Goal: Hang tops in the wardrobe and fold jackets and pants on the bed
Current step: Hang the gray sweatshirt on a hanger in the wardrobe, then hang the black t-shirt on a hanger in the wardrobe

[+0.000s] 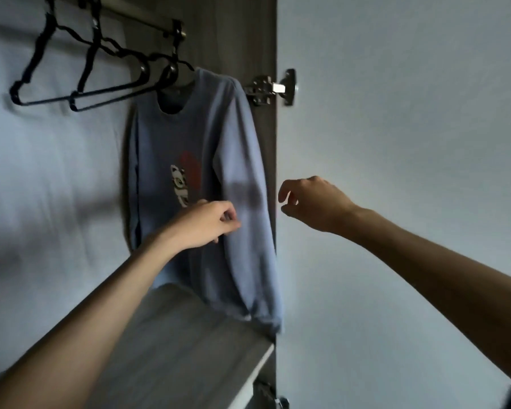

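Note:
A blue long-sleeved top with a cartoon print hangs on a black hanger from the wardrobe rail. My left hand is in front of the top's lower front, fingers curled loosely, touching or just off the cloth; I cannot tell whether it pinches the fabric. My right hand hovers to the right of the top's sleeve, beside the wardrobe's side panel, fingers apart and holding nothing.
Two bare black hangers hang on the rail to the left. A grey wooden shelf lies under the top. The dark side panel carries a metal hinge; the open white door stands to the right.

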`<action>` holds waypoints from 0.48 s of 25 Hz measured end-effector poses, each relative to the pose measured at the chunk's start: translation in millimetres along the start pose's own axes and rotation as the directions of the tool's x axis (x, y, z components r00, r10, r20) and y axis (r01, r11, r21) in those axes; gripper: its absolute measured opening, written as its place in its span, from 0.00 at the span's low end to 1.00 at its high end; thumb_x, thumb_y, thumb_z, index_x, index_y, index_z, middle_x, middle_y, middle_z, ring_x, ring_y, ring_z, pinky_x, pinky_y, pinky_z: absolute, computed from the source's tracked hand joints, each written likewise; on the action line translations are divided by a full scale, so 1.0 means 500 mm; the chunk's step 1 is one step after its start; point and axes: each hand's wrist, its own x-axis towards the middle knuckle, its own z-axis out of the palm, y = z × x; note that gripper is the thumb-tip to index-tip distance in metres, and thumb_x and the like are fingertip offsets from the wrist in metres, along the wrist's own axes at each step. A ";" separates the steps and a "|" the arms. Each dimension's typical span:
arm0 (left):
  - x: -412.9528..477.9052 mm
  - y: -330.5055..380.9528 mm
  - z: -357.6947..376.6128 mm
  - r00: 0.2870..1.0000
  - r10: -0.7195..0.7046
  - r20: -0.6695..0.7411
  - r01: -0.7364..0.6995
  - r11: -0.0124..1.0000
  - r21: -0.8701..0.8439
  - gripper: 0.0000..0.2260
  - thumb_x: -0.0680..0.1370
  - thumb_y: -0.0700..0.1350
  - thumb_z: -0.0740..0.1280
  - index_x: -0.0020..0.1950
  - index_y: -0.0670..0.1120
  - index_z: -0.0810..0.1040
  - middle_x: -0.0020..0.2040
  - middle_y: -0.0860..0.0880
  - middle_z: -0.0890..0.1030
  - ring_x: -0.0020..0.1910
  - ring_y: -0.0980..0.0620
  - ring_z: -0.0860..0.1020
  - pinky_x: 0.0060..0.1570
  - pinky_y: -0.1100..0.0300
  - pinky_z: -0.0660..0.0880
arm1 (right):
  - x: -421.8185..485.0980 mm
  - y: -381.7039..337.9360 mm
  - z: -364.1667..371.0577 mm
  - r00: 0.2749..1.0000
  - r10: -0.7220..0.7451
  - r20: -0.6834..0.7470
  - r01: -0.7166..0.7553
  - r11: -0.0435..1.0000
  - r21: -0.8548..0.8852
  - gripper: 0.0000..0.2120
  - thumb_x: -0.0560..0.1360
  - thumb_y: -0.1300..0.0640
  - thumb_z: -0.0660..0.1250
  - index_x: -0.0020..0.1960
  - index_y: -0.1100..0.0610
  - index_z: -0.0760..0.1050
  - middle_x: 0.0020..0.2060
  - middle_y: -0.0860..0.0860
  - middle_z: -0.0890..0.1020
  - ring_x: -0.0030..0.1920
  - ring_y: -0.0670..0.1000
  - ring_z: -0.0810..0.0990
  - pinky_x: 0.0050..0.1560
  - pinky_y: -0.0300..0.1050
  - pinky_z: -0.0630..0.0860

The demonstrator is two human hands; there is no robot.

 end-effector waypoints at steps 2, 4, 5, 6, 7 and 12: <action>-0.056 0.100 0.052 0.992 0.067 0.110 -0.065 0.998 -0.024 0.07 0.78 0.54 0.68 0.46 0.52 0.76 0.38 0.54 0.83 0.31 0.56 0.81 0.45 0.51 0.79 | -0.138 0.039 -0.021 0.985 0.067 0.161 -0.074 0.997 0.037 0.07 0.78 0.52 0.64 0.55 0.47 0.77 0.50 0.49 0.83 0.51 0.54 0.81 0.54 0.48 0.77; -0.111 0.221 0.120 0.963 0.154 0.220 -0.134 0.986 -0.102 0.06 0.78 0.54 0.68 0.47 0.52 0.76 0.38 0.53 0.83 0.33 0.54 0.82 0.46 0.50 0.80 | -0.296 0.087 -0.049 0.937 0.124 0.327 -0.159 0.984 0.082 0.06 0.78 0.51 0.64 0.54 0.48 0.77 0.46 0.49 0.83 0.45 0.50 0.82 0.52 0.47 0.78; -0.139 0.287 0.162 0.935 0.210 0.286 -0.176 0.974 -0.140 0.06 0.77 0.54 0.68 0.48 0.52 0.77 0.39 0.53 0.83 0.34 0.54 0.82 0.47 0.50 0.80 | -0.380 0.113 -0.061 0.906 0.161 0.392 -0.211 0.974 0.087 0.06 0.78 0.50 0.65 0.54 0.49 0.77 0.45 0.49 0.84 0.42 0.48 0.83 0.51 0.46 0.78; -0.162 0.353 0.203 0.893 0.271 0.360 -0.228 0.961 -0.157 0.07 0.78 0.54 0.67 0.49 0.52 0.77 0.41 0.54 0.83 0.36 0.55 0.83 0.47 0.50 0.80 | -0.461 0.135 -0.072 0.868 0.210 0.449 -0.276 0.957 0.085 0.07 0.78 0.50 0.65 0.54 0.50 0.77 0.43 0.49 0.83 0.40 0.47 0.83 0.49 0.44 0.78; -0.192 0.429 0.255 0.829 0.336 0.447 -0.288 0.942 -0.174 0.07 0.78 0.55 0.66 0.52 0.53 0.77 0.43 0.54 0.82 0.38 0.56 0.83 0.47 0.51 0.79 | -0.555 0.162 -0.080 0.822 0.276 0.499 -0.356 0.932 0.072 0.07 0.78 0.50 0.65 0.54 0.50 0.77 0.42 0.48 0.83 0.39 0.46 0.83 0.47 0.43 0.77; -0.310 0.753 0.493 0.486 0.593 0.642 -0.509 0.789 -0.344 0.10 0.80 0.55 0.65 0.57 0.51 0.76 0.49 0.53 0.82 0.43 0.57 0.81 0.50 0.55 0.77 | -0.969 0.285 -0.105 0.575 0.585 0.573 -0.691 0.722 -0.044 0.03 0.78 0.52 0.66 0.47 0.49 0.77 0.39 0.49 0.84 0.39 0.49 0.84 0.44 0.41 0.77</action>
